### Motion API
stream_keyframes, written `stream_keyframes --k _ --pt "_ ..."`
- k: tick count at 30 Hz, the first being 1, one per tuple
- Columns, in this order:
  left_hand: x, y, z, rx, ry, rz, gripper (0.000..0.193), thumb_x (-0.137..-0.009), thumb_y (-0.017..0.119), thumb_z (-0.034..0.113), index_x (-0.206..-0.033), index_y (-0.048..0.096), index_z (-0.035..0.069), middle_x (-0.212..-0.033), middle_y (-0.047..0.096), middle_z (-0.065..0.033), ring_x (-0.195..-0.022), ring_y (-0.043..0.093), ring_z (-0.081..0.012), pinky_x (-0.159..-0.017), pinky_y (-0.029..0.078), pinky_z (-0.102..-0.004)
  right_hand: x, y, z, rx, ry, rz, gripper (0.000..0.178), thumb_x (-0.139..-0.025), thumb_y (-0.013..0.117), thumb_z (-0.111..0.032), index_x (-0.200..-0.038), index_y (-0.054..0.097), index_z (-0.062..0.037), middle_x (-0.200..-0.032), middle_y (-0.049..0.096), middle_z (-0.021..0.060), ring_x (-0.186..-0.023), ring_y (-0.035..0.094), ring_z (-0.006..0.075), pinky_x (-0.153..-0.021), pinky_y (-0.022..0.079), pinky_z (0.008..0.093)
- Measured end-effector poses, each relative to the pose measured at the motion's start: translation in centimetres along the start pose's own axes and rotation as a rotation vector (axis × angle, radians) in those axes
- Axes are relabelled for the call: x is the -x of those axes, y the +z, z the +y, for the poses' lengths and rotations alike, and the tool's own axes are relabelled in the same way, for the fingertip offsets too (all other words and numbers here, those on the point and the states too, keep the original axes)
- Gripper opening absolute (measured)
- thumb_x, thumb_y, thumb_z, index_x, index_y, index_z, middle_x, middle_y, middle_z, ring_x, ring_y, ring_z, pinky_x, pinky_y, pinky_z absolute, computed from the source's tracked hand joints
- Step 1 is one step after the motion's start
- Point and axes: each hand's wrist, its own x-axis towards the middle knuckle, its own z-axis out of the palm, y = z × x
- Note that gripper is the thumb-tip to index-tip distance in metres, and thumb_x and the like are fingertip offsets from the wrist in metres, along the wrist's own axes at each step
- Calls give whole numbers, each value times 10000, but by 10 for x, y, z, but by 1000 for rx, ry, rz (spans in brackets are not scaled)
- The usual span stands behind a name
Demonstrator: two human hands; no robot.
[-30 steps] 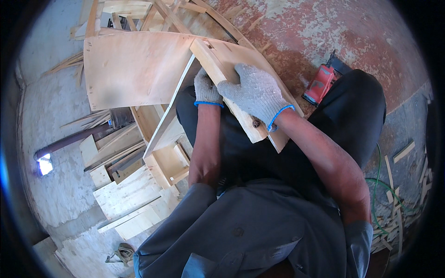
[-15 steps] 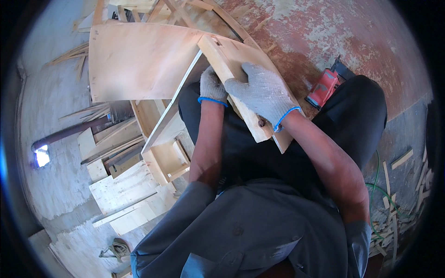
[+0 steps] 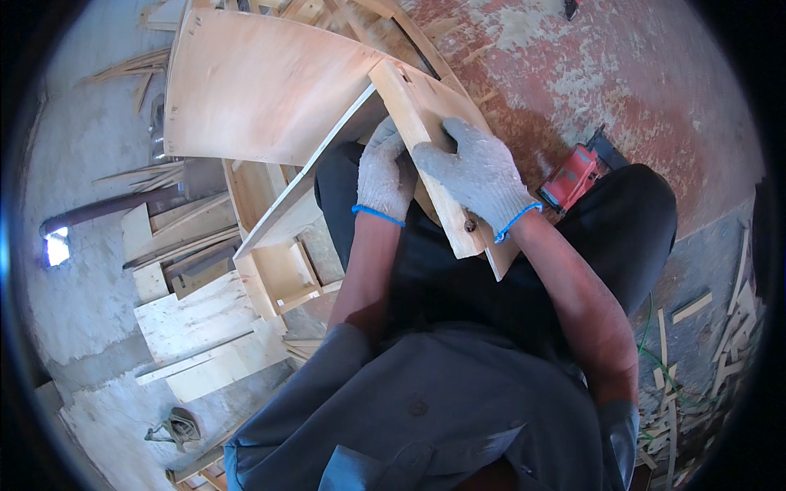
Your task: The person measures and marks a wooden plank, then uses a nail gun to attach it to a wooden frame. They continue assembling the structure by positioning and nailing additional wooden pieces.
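Note:
A wooden panel (image 3: 435, 168), with a thick strip along its left edge and a thin sheet behind, stands tilted over my lap. A dark knot marks the strip's lower end. My right hand (image 3: 483, 168), in a pale knitted glove with a blue cuff, is closed on the panel, its thumb lying across the strip. On the panel's left side, my left hand (image 3: 383, 176), gloved alike, is bent against the strip's underside; its fingertips are partly hidden there. A large plywood sheet (image 3: 254, 86) and a pale-edged board (image 3: 307, 172) adjoin the panel's far end.
A red power tool (image 3: 571, 178) lies on the floor beside my right knee. Wooden boxes (image 3: 282, 274) and stacked boards (image 3: 201, 319) lie at the left. Wood offcuts (image 3: 733, 327) and a green hose (image 3: 651, 327) are at the lower right. Wooden framing (image 3: 360, 20) is at the far side.
My left hand has come out from behind the strip, so more of its back shows. The panel and my right hand sit slightly farther right in view; the surroundings have shifted with the head.

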Motion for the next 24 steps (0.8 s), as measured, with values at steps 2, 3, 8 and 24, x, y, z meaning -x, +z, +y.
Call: stream_keyframes --k 2,3,8,24 --pt "9 8 2 -39 57 18 310 -943 558 -30 -1229 676 -9 -1172 704 -112 -1055 677 -205 -957 542 -349 1 0 2 -47 -41 34 627 -884 623 -545 -1107 669 39 -992 711 256 -978 707 404 -874 549 467" --pt "12 10 3 -194 154 35 300 -943 555 -28 -1212 687 -13 -1167 708 -106 -1057 674 -192 -955 537 -337 3 1 3 -87 -76 68 589 -900 623 -509 -1107 676 40 -977 708 259 -971 707 404 -863 551 461" --pt "39 47 14 -608 380 61 274 -944 532 -21 -1139 724 -35 -1117 735 -86 -1036 675 -159 -944 519 -297 16 -5 -1 -330 -171 188 347 -933 648 -250 -1111 700 43 -912 726 184 -863 725 285 -787 565 379" --pt "22 28 7 -118 184 89 325 -958 599 -15 -1280 622 -53 -1179 663 -138 -951 674 -220 -893 572 -390 -10 -44 45 -1068 150 331 214 -950 671 -151 -1096 702 3 -976 709 87 -872 691 164 -812 574 335"
